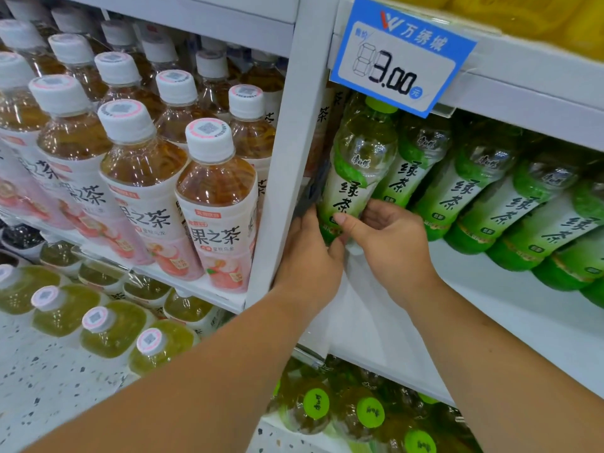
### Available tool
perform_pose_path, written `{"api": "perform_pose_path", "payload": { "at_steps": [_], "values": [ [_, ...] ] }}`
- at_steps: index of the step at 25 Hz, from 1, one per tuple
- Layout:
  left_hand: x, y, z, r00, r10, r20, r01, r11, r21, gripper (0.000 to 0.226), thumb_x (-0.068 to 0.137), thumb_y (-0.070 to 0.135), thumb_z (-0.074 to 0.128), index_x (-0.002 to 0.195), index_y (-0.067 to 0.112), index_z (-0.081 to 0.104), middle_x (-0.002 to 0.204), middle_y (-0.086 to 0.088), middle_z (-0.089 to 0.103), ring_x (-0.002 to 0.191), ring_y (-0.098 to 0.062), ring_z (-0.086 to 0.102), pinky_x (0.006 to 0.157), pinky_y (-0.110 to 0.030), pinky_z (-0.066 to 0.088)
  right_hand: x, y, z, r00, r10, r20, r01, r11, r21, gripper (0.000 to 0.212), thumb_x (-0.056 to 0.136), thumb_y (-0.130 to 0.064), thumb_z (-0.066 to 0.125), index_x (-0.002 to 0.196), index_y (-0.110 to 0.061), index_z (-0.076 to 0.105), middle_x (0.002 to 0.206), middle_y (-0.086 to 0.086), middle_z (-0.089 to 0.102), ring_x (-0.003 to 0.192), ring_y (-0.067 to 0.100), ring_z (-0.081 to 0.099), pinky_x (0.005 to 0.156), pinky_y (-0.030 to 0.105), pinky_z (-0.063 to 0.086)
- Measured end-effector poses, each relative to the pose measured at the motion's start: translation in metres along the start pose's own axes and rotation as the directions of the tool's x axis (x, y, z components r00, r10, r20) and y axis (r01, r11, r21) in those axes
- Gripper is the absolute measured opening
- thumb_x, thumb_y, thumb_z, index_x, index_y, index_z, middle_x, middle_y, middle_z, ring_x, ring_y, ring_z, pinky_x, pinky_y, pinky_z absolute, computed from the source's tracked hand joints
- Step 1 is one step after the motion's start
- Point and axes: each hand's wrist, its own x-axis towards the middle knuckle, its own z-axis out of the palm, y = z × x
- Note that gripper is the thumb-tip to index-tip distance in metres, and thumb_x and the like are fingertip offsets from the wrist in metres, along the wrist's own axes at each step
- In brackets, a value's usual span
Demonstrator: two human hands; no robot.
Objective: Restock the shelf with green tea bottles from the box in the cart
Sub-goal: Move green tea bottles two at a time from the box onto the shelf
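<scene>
Between the two hands, hard against the white metal shelf upright, sits a clear plastic green tea bottle with a lime-green cap and a green-and-white label, and this is the placing step: the bottle is being seated at the left end of the row on the white shelf board. Left hand is wrapped round the base from the upright's side, fingers curled shut on the bottle's lower part; right hand closes on the same bottle from the other side, thumb pressed across the label's lower edge. Both are gripping, not hovering. Bottle's long axis runs cap-up, base-down, the cap tucked just beneath the blue price tag reading 3.00; it seems to lean a little, though the wide lens makes that hard to judge. Label faces out toward the camera. Just beyond the right hand's knuckles stand the other green tea bottles of the row, with bare board in front of them. Whether the base is fully down I cannot tell, as the palms hide it. Next move, by my reading: settle the base flat, square the label with its neighbours, release, then go back for another bottle. Neither box nor cart is in view.
</scene>
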Motion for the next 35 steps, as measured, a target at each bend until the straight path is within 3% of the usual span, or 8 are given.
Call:
{"api": "perform_pose_path", "payload": {
  "at_steps": [4,7,10,14,18,23,27,35],
  "values": [
    [-0.005,0.014,-0.007,0.998,-0.058,0.036,0.056,0.996,0.067,0.056,0.095,0.041,0.058,0.141,0.015,0.042,0.141,-0.009,0.050,0.134,-0.027,0.045,0.113,-0.046,0.038,-0.017,0.005,-0.018,0.992,0.094,-0.079,-0.107,0.977,-0.186,0.027,0.091,-0.022,0.070,0.117,-0.016,0.070,0.107,-0.003,0.072,0.103,0.010,0.066,0.098,0.030,0.052],
    [-0.017,0.023,-0.016,0.991,-0.114,0.064,0.117,0.992,-0.049,0.049,0.094,0.043,0.058,0.135,0.018,0.050,0.134,-0.004,0.055,0.125,-0.023,0.052,0.110,-0.041,0.042,-0.045,0.005,-0.034,0.978,0.163,-0.132,-0.186,0.966,-0.179,0.031,0.094,-0.023,0.064,0.125,-0.021,0.067,0.111,-0.009,0.068,0.103,0.002,0.062,0.090,0.016,0.046],
    [-0.040,0.034,-0.034,0.975,-0.169,0.142,0.189,0.973,-0.135,0.056,0.097,0.044,0.056,0.147,0.022,0.044,0.147,0.004,0.049,0.136,-0.016,0.044,0.115,-0.033,0.033,-0.078,0.000,-0.047,0.958,0.247,-0.149,-0.270,0.950,-0.157,0.031,0.096,-0.028,0.061,0.127,-0.025,0.064,0.114,-0.015,0.065,0.103,-0.005,0.059,0.088,0.012,0.042],
    [-0.085,0.058,-0.057,0.915,-0.239,0.326,0.310,0.933,-0.184,0.045,0.100,0.044,0.052,0.141,0.026,0.051,0.133,0.009,0.056,0.123,-0.010,0.052,0.097,-0.023,0.041,-0.132,-0.015,-0.065,0.907,0.383,-0.174,-0.404,0.909,-0.105,0.033,0.098,-0.033,0.059,0.130,-0.030,0.060,0.122,-0.012,0.062,0.112,0.003,0.057,0.097,0.021,0.041],
    [-0.135,0.078,-0.082,0.843,-0.253,0.474,0.340,0.934,-0.106,0.033,0.102,0.043,0.049,0.130,0.029,0.059,0.121,0.016,0.057,0.107,-0.002,0.051,0.081,-0.015,0.039,-0.192,-0.047,-0.082,0.830,0.537,-0.154,-0.547,0.836,-0.033,0.036,0.100,-0.038,0.053,0.136,-0.033,0.054,0.118,-0.018,0.056,0.102,-0.005,0.053,0.082,0.013,0.039],
    [-0.201,0.089,-0.110,0.749,-0.296,0.594,0.385,0.923,-0.026,0.040,0.102,0.054,0.043,0.131,0.031,0.057,0.130,0.013,0.058,0.120,-0.009,0.053,0.096,-0.031,0.037,-0.284,-0.086,-0.101,0.737,0.650,-0.185,-0.668,0.742,-0.056,0.043,0.102,-0.041,0.047,0.143,-0.027,0.049,0.129,-0.013,0.052,0.119,0.006,0.049,0.094,0.027,0.037],
    [-0.258,0.113,-0.133,0.656,-0.315,0.686,0.367,0.927,0.076,0.039,0.101,0.057,0.039,0.128,0.033,0.054,0.138,0.008,0.055,0.128,-0.014,0.048,0.107,-0.041,0.037,-0.366,-0.128,-0.124,0.638,0.719,-0.276,-0.751,0.661,-0.015,0.048,0.102,-0.044,0.045,0.146,-0.025,0.047,0.145,-0.007,0.046,0.127,0.010,0.045,0.105,0.034,0.038],
    [-0.385,0.196,-0.145,0.500,-0.242,0.831,0.209,0.965,0.155,0.043,0.103,0.051,0.042,0.138,0.027,0.050,0.143,0.009,0.046,0.132,-0.015,0.044,0.099,-0.030,0.030,-0.537,-0.196,-0.212,0.504,0.756,-0.416,-0.788,0.600,0.135,0.046,0.102,-0.042,0.047,0.144,-0.022,0.048,0.140,-0.008,0.047,0.130,0.011,0.044,0.109,0.036,0.037]
  ]
}}
